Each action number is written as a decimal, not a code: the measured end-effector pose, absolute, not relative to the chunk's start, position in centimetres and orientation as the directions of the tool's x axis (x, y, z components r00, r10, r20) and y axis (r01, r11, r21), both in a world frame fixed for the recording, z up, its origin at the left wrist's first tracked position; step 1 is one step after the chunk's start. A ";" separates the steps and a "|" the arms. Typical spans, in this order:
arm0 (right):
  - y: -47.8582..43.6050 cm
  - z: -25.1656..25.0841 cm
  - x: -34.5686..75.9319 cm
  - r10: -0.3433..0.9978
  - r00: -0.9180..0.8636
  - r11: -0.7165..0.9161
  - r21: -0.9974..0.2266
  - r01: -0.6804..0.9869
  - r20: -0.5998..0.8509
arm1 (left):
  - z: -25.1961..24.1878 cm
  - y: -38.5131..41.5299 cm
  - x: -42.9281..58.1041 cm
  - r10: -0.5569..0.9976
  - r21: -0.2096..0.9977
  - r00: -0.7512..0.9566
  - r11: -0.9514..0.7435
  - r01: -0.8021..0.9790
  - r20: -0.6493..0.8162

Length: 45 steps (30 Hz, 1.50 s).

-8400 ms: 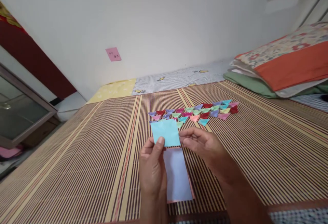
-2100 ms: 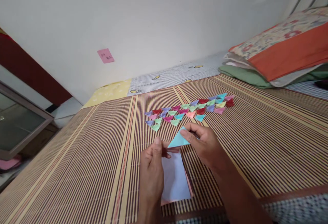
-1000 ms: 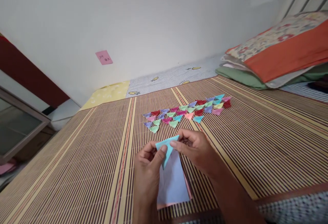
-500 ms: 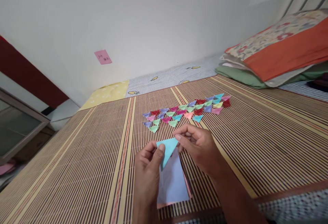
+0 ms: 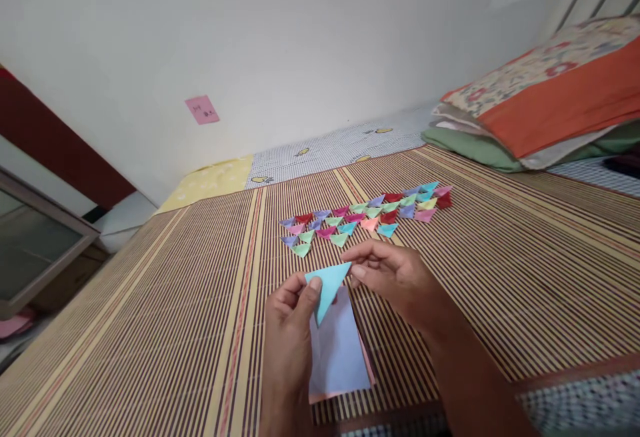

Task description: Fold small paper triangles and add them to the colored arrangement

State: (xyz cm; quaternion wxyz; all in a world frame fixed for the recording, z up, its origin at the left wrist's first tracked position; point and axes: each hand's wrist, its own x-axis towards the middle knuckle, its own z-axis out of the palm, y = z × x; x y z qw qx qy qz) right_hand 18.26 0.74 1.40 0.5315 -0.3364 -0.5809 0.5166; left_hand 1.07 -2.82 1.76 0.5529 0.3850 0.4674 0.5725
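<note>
A light blue paper triangle (image 5: 331, 285) is pinched at its left corner between the thumb and fingers of my left hand (image 5: 293, 313). My right hand (image 5: 387, 273) is at the triangle's upper right corner, its fingertips close to the paper with a gap between thumb and index finger; whether they touch it is hard to tell. Beneath both hands lies a stack of paper sheets (image 5: 341, 357), pale lavender on top with pink edges showing. Beyond my hands, several small folded paper triangles (image 5: 370, 223) in many colours lie in rows on the striped mat (image 5: 210, 277).
Pillows (image 5: 565, 103) in orange, floral and green are piled at the right rear. A pink note (image 5: 202, 110) is stuck on the white wall (image 5: 280, 43). At the left, beyond the mat's edge, stands a glass-fronted cabinet (image 5: 35, 243).
My right thumb has come away from the triangle's right corner, and the hand has shifted slightly right. My left hand still holds the triangle, now turned a little.
</note>
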 end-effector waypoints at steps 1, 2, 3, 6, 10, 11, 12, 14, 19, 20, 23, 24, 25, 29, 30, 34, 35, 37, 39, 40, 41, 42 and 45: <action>0.7 1.3 18.2 0.937 -0.223 0.233 -0.957 -0.175 0.268 | 1.7 -2.8 1.1 0.994 0.960 -0.091 0.041 -0.276 -0.069; 0.7 1.2 18.1 0.936 -0.231 0.227 -0.957 -0.181 0.266 | 1.7 -2.8 1.1 0.993 0.959 -0.097 0.031 -0.282 -0.061; 0.7 1.1 18.0 0.936 -0.233 0.226 -0.957 -0.181 0.265 | 1.7 -2.9 1.2 0.993 0.957 -0.106 0.019 -0.290 -0.052; 0.7 0.9 17.9 0.937 -0.233 0.225 -0.960 -0.165 0.260 | 1.8 -2.9 1.3 0.991 0.954 -0.129 -0.014 -0.300 -0.026; 0.6 1.0 17.7 0.935 -0.218 0.243 -0.954 -0.175 0.278 | 1.9 -3.0 1.3 0.990 0.965 -0.141 -0.031 -0.261 -0.006; 0.5 1.1 17.7 0.937 -0.208 0.246 -0.952 -0.180 0.281 | 1.9 -3.0 1.2 0.989 0.969 -0.145 -0.035 -0.243 0.000; 0.5 1.2 17.6 0.939 -0.200 0.244 -0.951 -0.187 0.280 | 1.8 -3.0 1.2 0.989 0.974 -0.148 -0.043 -0.222 0.010; 0.4 1.3 17.6 0.940 -0.193 0.244 -0.950 -0.194 0.281 | 1.7 -3.0 1.0 0.988 0.982 -0.150 -0.062 -0.179 0.035; 0.4 1.2 17.5 0.924 -0.201 0.300 -0.943 -0.144 0.324 | 1.4 -3.0 0.7 0.985 0.992 -0.157 -0.089 -0.093 0.073; 0.4 1.2 17.5 0.922 -0.200 0.310 -0.941 -0.137 0.333 | 1.4 -3.0 0.6 0.986 0.993 -0.153 -0.085 -0.083 0.072; 0.4 1.5 17.1 0.922 -0.196 0.316 -0.941 -0.120 0.335 | 1.4 -3.0 0.7 0.989 0.995 -0.129 -0.077 -0.063 0.069; 0.3 1.6 17.0 0.928 -0.200 0.298 -0.948 -0.111 0.315 | 1.4 -3.0 0.7 0.990 0.995 -0.120 -0.077 -0.058 0.070; 0.3 1.7 16.9 0.935 -0.206 0.272 -0.957 -0.103 0.288 | 1.4 -3.0 0.7 0.991 0.996 -0.111 -0.077 -0.054 0.070; 0.4 1.6 16.8 0.957 -0.217 0.172 -0.979 -0.113 0.194 | 1.4 -2.9 0.7 0.994 0.995 -0.092 -0.061 -0.079 0.054; 0.5 1.5 16.8 0.957 -0.225 0.161 -0.979 -0.122 0.185 | 1.3 -2.9 0.7 0.995 0.994 -0.091 -0.058 -0.098 0.049; 0.8 0.8 16.8 0.931 -0.331 0.099 -0.979 -0.176 0.154 | 1.2 -2.9 0.8 0.995 0.982 -0.100 -0.041 -0.185 0.022; 0.8 0.6 16.7 0.924 -0.354 0.079 -0.978 -0.191 0.144 | 1.2 -2.9 0.8 0.995 0.977 -0.101 -0.035 -0.208 0.015; 0.8 0.3 16.5 0.919 -0.370 0.056 -0.975 -0.213 0.134 | 1.2 -2.9 0.9 0.995 0.968 -0.098 -0.031 -0.251 0.006; 0.8 0.0 16.3 0.924 -0.361 0.052 -0.976 -0.213 0.128 | 1.1 -2.9 0.9 0.995 0.959 -0.098 -0.027 -0.282 -0.001; 0.8 -0.1 16.2 0.926 -0.358 0.052 -0.978 -0.202 0.124 | 1.1 -2.8 0.9 0.995 0.958 -0.104 -0.025 -0.285 -0.005; 0.8 -0.2 16.2 0.927 -0.356 0.054 -0.980 -0.189 0.120 | 1.2 -2.8 0.9 0.994 0.960 -0.113 -0.024 -0.280 -0.008; 0.9 -0.2 16.1 0.927 -0.355 0.059 -0.982 -0.179 0.120 | 1.2 -2.7 0.9 0.992 0.963 -0.127 -0.025 -0.270 -0.010; 0.9 -0.1 15.9 0.930 -0.342 0.076 -0.981 -0.180 0.135 | 1.2 -2.5 0.8 0.987 0.971 -0.161 -0.030 -0.237 -0.008</action>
